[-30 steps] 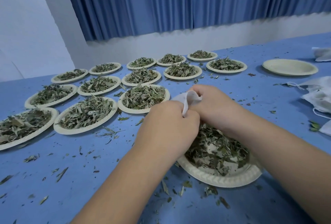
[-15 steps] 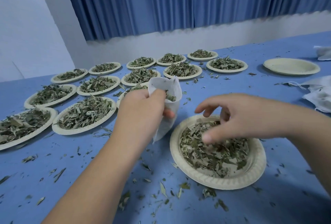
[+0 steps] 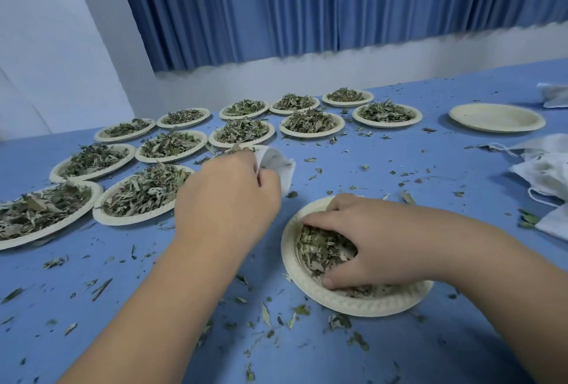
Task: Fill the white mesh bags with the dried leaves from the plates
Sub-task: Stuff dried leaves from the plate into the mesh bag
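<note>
My left hand [image 3: 227,202] grips a white mesh bag [image 3: 281,167] by its mouth, holding it up just left of the near plate. That cream paper plate [image 3: 335,299] lies in front of me with dried leaves [image 3: 322,250] in it. My right hand [image 3: 365,245] is down in the plate, its fingers and thumb curled round a bunch of the leaves. Most of the bag is hidden behind my left hand.
Several plates heaped with dried leaves [image 3: 144,191] stand in rows at the left and back. An empty plate [image 3: 496,118] sits at the far right. A pile of white mesh bags [image 3: 544,168] lies at the right edge. Leaf bits litter the blue table [image 3: 384,162].
My hands parted from the bag's mouth over the plate. The left carried the bag to the left and holds it there. The right dropped into the plate and closed on leaves.
</note>
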A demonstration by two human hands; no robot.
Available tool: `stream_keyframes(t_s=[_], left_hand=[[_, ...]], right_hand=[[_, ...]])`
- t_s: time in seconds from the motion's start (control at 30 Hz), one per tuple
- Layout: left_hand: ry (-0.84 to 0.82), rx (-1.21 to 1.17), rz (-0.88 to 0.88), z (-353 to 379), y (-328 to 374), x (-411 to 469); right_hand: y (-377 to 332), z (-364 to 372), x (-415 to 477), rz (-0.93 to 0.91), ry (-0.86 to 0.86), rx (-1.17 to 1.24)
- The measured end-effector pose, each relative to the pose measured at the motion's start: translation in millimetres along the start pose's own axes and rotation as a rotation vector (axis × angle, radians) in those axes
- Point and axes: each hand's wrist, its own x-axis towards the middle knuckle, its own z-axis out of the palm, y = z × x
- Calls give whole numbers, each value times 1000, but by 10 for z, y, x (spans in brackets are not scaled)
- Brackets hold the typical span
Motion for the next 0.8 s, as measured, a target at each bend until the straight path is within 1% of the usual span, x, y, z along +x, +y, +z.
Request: stream_keyframes(t_s=[0.07,0.17,0.23,0.33,0.43,0.53,0.67,0.8], left_hand=[[-64,11,-1,52,15,-20],[-129,-72,-24,89,12,-20],[-168,-119,-5,99,-6,-23],[-193,-168,57,110,-22,-25],[-208,-298,59,130,-28,-25],[-221,-433,20,148,-31,-16],[-281,-639,-109,161,-65,22],[-286,-737,-129,147,-85,39]], right_hand=[[-20,31,20,-6,8,-6],[-31,59,45,-24,48,-1],[-25,58,58,-34,69,9],[-12,67,81,-54,120,27],[-39,95,96,-73,135,-13],[-67,114,101,-112,180,-55],[-86,111,114,-131,197,-107],[-93,136,135,-150,206,-162]])
